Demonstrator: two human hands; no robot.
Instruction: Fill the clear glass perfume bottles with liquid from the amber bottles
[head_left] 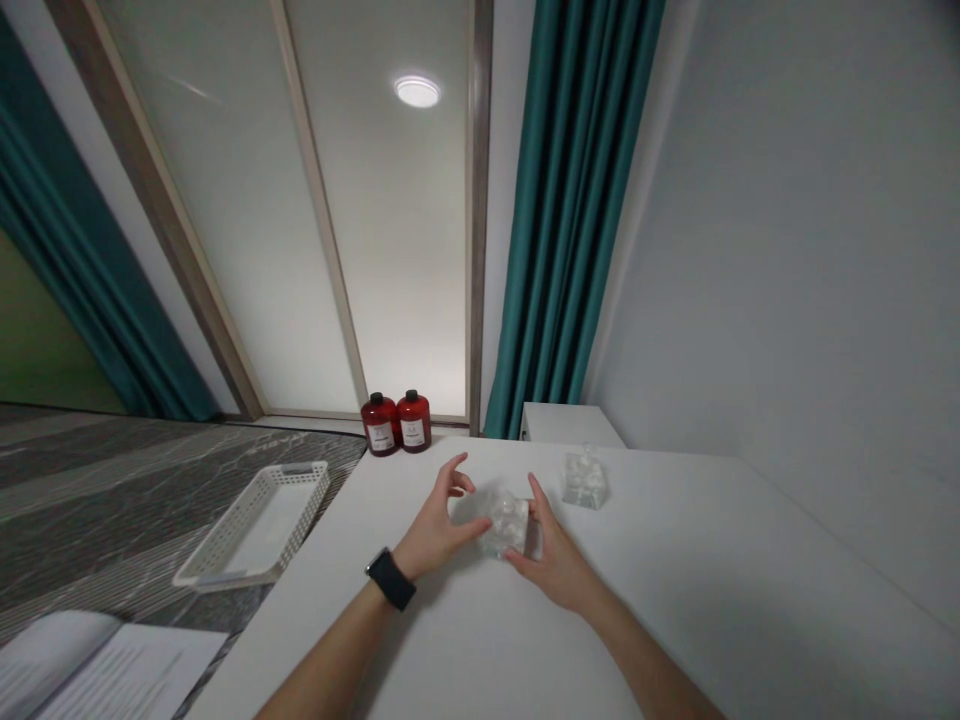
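Observation:
A clear, boxy glass-like container (505, 524) with whitish contents is between my two hands over the white table (480, 640); what fills it is too blurred to name. My right hand (553, 560) grips its right side, thumb at the near lower edge, index finger pointing up. On the left, my left hand (435, 530) has its fingers apart and curved, with the thumb tip at the container's left side; I cannot tell whether it touches. A dark watch (391, 580) is on the left wrist. A second, similar clear container (584, 480) stands on the table beyond my right hand.
Two red bottles (397, 424) with black caps stand at the table's far left corner. Left of the table, a white perforated basket (259, 575) and an open book (127, 665) lie on a grey patterned surface (112, 500). A white cabinet (570, 425) is behind the table.

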